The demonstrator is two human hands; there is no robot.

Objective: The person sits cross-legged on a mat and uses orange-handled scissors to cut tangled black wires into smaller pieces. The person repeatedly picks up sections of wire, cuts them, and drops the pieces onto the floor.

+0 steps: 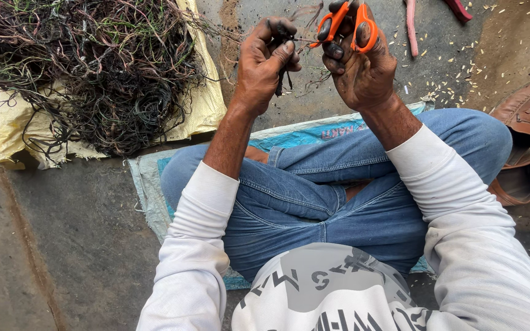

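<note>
Seated person trimming a thin stem with scissors.
Left hand [265, 58] fingers pinched on dark stem [281, 83], hanging vertically; right hand [360, 64] fingers closed through orange scissors [345, 24] handles, blades pointing left toward stem.

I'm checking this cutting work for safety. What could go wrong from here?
The orange-handled scissors in the right hand work right beside the left hand, whose fingers pinch a thin dark strand; a slip could nick them. Both hands look grimy, which may loosen the grip. Trimmed bits may fall onto the jeans.
</note>
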